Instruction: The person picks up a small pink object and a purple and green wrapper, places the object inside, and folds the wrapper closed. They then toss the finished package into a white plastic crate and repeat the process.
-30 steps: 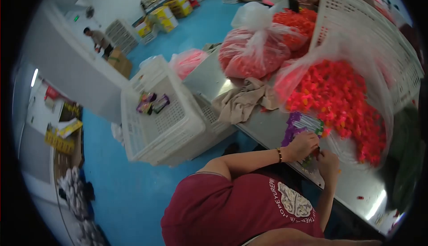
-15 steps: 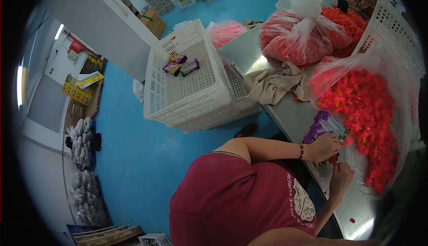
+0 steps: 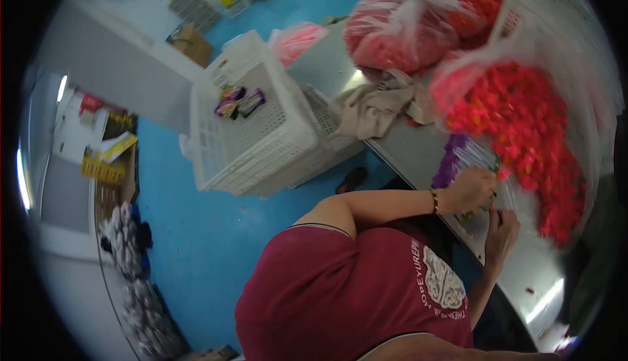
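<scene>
My left hand (image 3: 468,189), with a beaded bracelet at the wrist, is bent over the near end of a pile of purple packets (image 3: 451,161) on the metal table. Close below it, my right hand (image 3: 502,233) has its fingers pinched together. A small green and reddish piece (image 3: 489,202), perhaps part of a packet, shows between the two hands; the fingers and blur hide most of it. Just beyond my hands, a clear plastic bag (image 3: 582,109) lies open with many bright red pieces (image 3: 523,125) spilling toward them.
A beige cloth (image 3: 376,109) lies on the metal table (image 3: 320,60), beside tied bags of red pieces (image 3: 399,37). Stacked white crates (image 3: 261,158) stand left of the table, several purple packets (image 3: 239,101) in the top one. A perforated white crate (image 3: 549,1) stands at the far right.
The whole view has shifted, moving the scene left and slightly up. My hands stay close together beside the purple packets, with the fingers slightly shifted.
</scene>
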Demonstrator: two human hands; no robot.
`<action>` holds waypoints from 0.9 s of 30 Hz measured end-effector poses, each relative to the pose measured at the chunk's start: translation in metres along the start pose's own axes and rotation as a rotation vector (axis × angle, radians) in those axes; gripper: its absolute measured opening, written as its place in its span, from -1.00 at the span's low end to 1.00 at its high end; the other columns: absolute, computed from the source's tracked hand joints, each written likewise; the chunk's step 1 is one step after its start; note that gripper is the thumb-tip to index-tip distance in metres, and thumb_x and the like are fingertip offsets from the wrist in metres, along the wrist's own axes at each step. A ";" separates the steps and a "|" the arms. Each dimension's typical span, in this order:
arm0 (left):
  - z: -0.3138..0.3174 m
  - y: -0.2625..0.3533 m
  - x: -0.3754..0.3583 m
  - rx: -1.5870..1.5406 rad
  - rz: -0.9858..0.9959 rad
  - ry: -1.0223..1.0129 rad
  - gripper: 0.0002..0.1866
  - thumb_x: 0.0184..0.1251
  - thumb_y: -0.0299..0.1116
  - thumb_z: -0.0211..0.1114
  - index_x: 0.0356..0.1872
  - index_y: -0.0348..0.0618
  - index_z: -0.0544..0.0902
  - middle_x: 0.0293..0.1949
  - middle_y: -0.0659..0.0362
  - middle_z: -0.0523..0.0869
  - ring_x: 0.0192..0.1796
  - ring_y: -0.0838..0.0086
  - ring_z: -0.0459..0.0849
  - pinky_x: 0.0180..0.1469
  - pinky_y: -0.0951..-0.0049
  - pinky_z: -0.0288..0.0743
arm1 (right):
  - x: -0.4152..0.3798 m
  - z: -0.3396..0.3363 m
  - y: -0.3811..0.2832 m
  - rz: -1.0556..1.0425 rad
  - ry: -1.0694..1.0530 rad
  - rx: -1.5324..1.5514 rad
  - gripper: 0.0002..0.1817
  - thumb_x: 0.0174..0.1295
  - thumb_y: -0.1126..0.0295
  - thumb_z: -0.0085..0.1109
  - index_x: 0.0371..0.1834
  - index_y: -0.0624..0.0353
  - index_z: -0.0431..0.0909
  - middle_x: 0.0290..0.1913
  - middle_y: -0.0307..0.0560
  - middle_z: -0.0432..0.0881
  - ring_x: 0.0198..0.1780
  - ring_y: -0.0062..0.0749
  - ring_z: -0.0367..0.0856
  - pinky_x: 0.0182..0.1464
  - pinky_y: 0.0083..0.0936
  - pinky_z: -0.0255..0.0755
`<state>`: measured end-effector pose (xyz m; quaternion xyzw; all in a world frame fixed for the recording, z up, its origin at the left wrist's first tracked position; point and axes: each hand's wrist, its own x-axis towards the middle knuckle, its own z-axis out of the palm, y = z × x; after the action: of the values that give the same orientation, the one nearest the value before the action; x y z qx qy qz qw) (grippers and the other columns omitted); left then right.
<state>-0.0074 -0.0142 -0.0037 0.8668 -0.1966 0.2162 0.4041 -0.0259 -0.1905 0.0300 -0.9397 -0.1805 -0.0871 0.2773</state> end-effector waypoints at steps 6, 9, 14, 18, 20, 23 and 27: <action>-0.012 -0.002 0.013 -0.230 -0.182 -0.072 -0.92 0.22 -0.47 0.24 -0.32 -0.26 0.60 -0.32 -0.01 0.63 -0.21 0.04 0.62 -0.16 0.19 0.47 | 0.009 -0.004 -0.004 -0.055 0.059 0.109 -0.85 0.15 0.39 0.18 -0.45 0.26 0.59 -0.42 0.05 0.54 -0.26 -0.03 0.54 -0.12 -0.22 0.36; -0.012 0.000 0.010 -0.363 -0.274 -0.132 -0.92 0.25 -0.53 0.26 -0.26 -0.27 0.61 -0.32 0.06 0.67 -0.31 0.27 0.67 -0.22 0.39 0.51 | 0.005 -0.005 -0.004 -0.165 0.080 -0.124 -0.91 0.11 0.41 0.22 -0.39 0.18 0.61 -0.36 -0.08 0.50 -0.17 -0.19 0.51 0.03 -0.30 0.29; -0.007 -0.001 0.007 -0.404 -0.196 -0.132 -0.93 0.26 -0.59 0.26 -0.25 -0.27 0.60 -0.34 0.13 0.66 -0.36 0.46 0.63 -0.25 0.51 0.50 | 0.006 0.009 0.000 -0.174 0.078 -0.139 -0.91 0.07 0.42 0.26 -0.38 0.18 0.61 -0.30 -0.11 0.51 -0.15 -0.22 0.51 0.04 -0.32 0.30; -0.011 -0.003 0.009 -0.440 -0.227 -0.098 -0.92 0.28 -0.60 0.25 -0.24 -0.26 0.60 -0.34 0.18 0.65 -0.40 0.56 0.59 -0.31 0.56 0.49 | 0.008 0.017 0.000 -0.019 0.098 0.233 -0.87 0.06 0.45 0.28 -0.33 0.22 0.65 -0.18 -0.12 0.58 -0.09 -0.21 0.55 0.07 -0.28 0.34; -0.016 0.000 0.011 -0.445 -0.272 -0.131 -0.92 0.27 -0.60 0.25 -0.24 -0.25 0.59 -0.33 0.17 0.66 -0.37 0.50 0.61 -0.27 0.52 0.50 | 0.011 0.020 0.001 -0.057 0.134 0.200 -0.87 0.06 0.46 0.27 -0.33 0.23 0.66 -0.12 -0.10 0.59 -0.06 -0.20 0.56 0.08 -0.28 0.36; -0.014 -0.005 0.006 -0.312 -0.183 -0.170 -0.92 0.24 -0.58 0.25 -0.26 -0.23 0.59 -0.29 0.14 0.66 -0.29 0.36 0.63 -0.19 0.41 0.48 | 0.012 0.029 0.000 -0.160 0.200 0.147 -0.87 0.07 0.50 0.26 -0.31 0.26 0.66 -0.06 -0.08 0.61 -0.05 -0.17 0.57 0.05 -0.32 0.40; -0.014 0.001 0.005 -0.225 -0.120 -0.171 -0.92 0.21 -0.57 0.24 -0.29 -0.21 0.57 -0.25 0.10 0.66 -0.17 0.14 0.61 -0.08 0.27 0.42 | 0.009 0.043 -0.002 -0.005 0.115 0.361 -0.86 0.14 0.52 0.23 -0.26 0.32 0.63 -0.11 -0.05 0.64 -0.12 -0.22 0.63 -0.08 -0.42 0.47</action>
<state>-0.0071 -0.0049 0.0075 0.8414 -0.2010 0.0936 0.4928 -0.0152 -0.1627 -0.0027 -0.8677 -0.1794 -0.1075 0.4510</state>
